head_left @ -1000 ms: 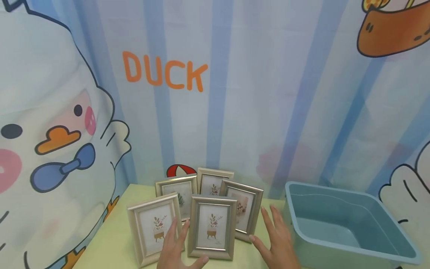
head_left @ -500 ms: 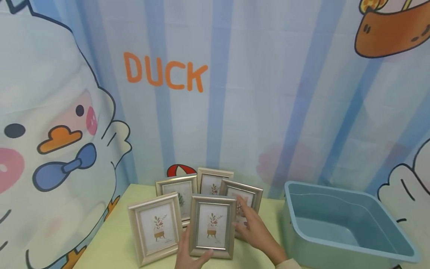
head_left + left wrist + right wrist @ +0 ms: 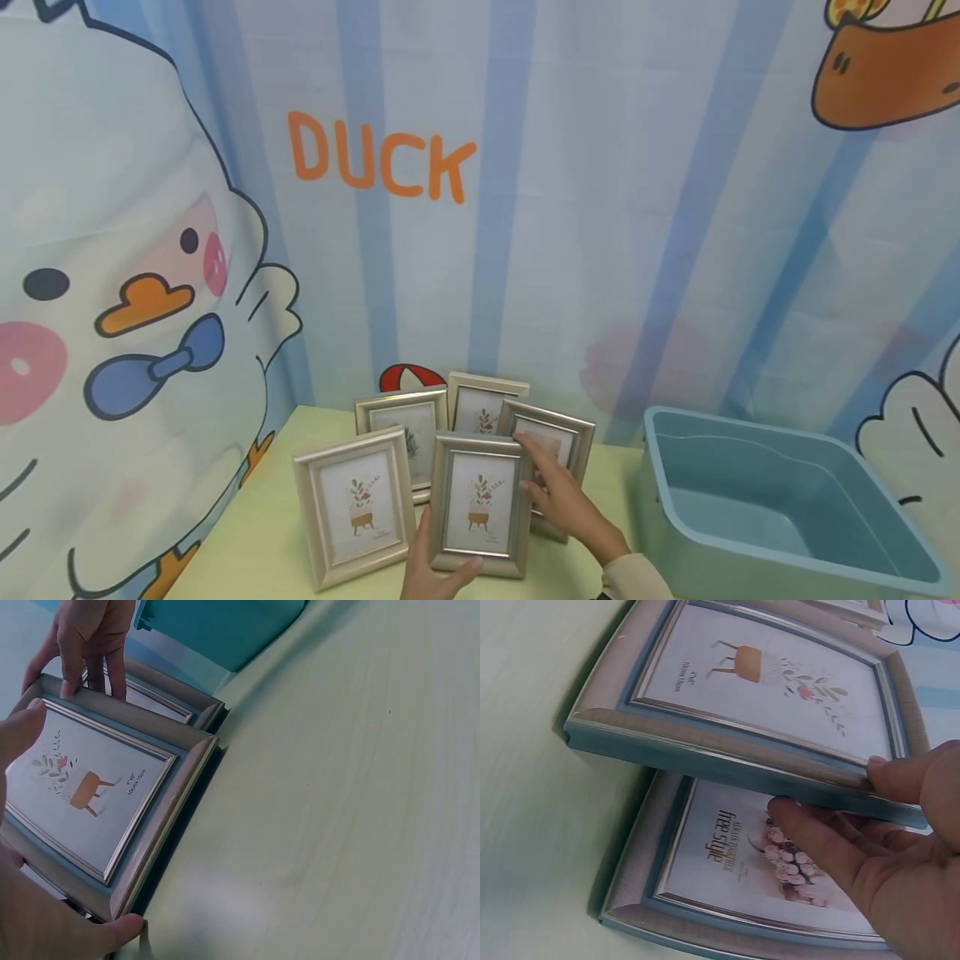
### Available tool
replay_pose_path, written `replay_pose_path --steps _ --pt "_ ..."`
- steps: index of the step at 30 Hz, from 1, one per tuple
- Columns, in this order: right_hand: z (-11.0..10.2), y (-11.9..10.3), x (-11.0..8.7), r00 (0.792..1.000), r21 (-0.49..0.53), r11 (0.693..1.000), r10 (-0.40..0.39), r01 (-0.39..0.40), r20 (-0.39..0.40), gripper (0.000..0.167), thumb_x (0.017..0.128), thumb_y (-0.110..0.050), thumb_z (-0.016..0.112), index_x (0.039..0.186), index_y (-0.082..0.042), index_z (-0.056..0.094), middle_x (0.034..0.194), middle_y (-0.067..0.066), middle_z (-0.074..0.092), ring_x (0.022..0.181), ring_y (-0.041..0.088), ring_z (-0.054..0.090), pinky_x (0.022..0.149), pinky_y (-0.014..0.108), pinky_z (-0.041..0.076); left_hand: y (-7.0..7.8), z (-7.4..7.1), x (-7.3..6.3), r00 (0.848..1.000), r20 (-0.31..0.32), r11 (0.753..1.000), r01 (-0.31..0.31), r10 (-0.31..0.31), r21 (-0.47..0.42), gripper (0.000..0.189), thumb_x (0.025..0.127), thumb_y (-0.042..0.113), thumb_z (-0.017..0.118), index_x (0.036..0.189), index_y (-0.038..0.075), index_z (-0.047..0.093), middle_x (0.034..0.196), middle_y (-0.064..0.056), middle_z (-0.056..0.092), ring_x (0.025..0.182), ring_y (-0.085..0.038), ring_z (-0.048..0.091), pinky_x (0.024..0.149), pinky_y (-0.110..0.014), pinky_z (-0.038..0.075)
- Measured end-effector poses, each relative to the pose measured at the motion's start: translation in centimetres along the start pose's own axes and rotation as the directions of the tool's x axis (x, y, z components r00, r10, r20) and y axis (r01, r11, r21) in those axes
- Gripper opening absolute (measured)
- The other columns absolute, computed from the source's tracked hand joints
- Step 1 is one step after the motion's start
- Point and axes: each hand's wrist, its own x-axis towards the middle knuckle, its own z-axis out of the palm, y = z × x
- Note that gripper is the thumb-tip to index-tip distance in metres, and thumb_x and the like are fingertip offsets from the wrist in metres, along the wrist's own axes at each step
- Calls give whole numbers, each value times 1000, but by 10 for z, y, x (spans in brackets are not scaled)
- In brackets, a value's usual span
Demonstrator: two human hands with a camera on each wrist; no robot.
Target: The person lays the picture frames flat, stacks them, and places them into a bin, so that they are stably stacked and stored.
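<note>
A silver-beige picture frame (image 3: 517, 533) with a potted-plant print stands at the front middle of the table. At its upper right edge my right hand (image 3: 566, 500) grips it, thumb on the front and fingers reaching behind, as the right wrist view shows. My left hand (image 3: 435, 575) holds the same frame's lower left, the index finger along the side and the thumb low in front. Close behind on the right leans a frame with a pink flower print (image 3: 787, 859). A cream frame (image 3: 322, 542) stands to the left, near my left hand.
Behind are a gold-edged frame (image 3: 365, 417) and a pale frame (image 3: 491, 382). On the right stands a blue-green plastic tub (image 3: 750, 542) with a raised rim. A printed duck curtain (image 3: 570, 208) hangs behind the pale yellow table (image 3: 232, 533).
Both hands have come inward from either side to the front frame. My right hand swung left over the flower-print frame, then settled on the front frame's right edge. The frames stay in place.
</note>
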Motion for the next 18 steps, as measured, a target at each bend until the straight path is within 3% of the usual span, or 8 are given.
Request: replay_pose_path --steps 9,14,18 --pt "6 5 -1 998 14 1000 13 -12 -64 70 88 7 66 151 -7 39 154 25 41 101 37 68 80 41 60 -6 5 -2 1000 -15 999 -16 16 -35 109 69 21 89 156 5 24 155 -39 24 140 -64 22 106 -80 24" --pt "5 6 -3 999 35 999 11 -9 -49 69 89 6 65 151 -7 39 155 25 39 99 34 69 80 35 60 -13 8 2 998 -23 994 -67 65 -87 111 67 16 90 156 3 23 153 -32 35 137 -56 37 110 -72 31" --pt "-3 3 -7 999 62 998 23 -20 -43 67 90 3 66 151 -9 40 141 25 55 92 29 70 74 29 58 -12 8 1 997 -29 993 -72 69 -95 107 70 14 87 155 1 24 147 -33 41 129 -53 47 104 -67 43"
